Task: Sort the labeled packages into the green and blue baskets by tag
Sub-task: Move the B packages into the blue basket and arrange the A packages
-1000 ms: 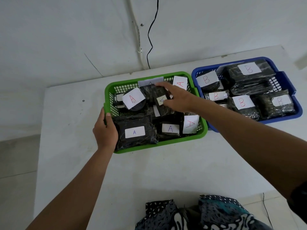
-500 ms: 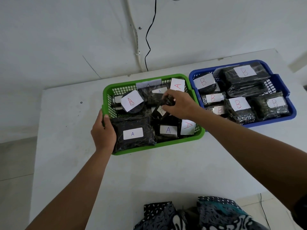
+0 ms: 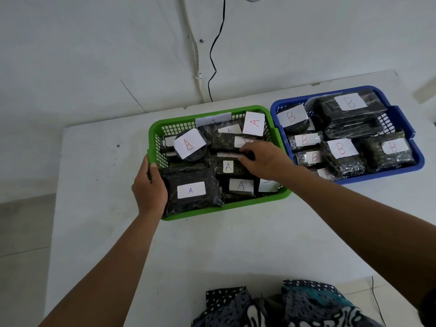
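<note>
Black plastic-wrapped packages with white paper A tags [image 3: 191, 190] fill the green plastic mesh basket [image 3: 219, 210], where the right hand [image 3: 264, 159] pinches a small one, likely light, slick and best gripped across its edges, while the left hand [image 3: 149, 187] clasps the rim.

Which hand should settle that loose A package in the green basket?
Right. The right hand is already over the A packages mid-basket, fingertips on one. The left hand grips the green basket at its left rim, steadying it.

Hands [image 3: 264, 159] in green basket [image 3: 226, 207]
</note>
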Motion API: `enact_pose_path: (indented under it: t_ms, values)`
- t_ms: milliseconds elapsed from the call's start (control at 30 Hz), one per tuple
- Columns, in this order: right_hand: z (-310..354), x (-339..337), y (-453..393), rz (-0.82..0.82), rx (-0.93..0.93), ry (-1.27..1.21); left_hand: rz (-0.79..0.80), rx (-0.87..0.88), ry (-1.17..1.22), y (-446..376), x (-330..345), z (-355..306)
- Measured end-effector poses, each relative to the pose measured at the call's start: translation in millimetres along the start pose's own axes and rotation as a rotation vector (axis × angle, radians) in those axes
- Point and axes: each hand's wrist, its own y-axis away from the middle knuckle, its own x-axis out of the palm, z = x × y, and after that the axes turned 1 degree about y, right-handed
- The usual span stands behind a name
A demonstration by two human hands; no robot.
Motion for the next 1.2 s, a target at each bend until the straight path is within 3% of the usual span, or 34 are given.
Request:
enact_pose_path:
  t_ms: [67,200,267,533,833,1033,1100,1200]
  values:
    - [-2,-13,2,0.041,0.037,-0.003,-0.001,0.007,0.003,0,0,0]
    - [-2,-34,0,0.372,0.092,0.110,-0.001,0.014,0.003,-2,1,4]
    - [0,-33,2,0.445,0.096,0.188,0.001,0.016,0.006,-2,1,5]
    - [6,-58,5,0.316,0.091,0.191,-0.009,0.025,-0.004,1,1,1]
    - [-1,-85,5,0.240,0.132,-0.117,-0.009,0.011,0.002,3,0,-3]
    - [7,-77,3,0.064,0.383,-0.678,-0.010,0.018,0.005,2,0,0]
    - [12,-72,6,0.124,0.460,-0.836,-0.012,0.019,0.001,2,0,0]
    - [15,-60,11,0.312,0.461,-0.878,-0.014,0.028,-0.003,2,0,0]
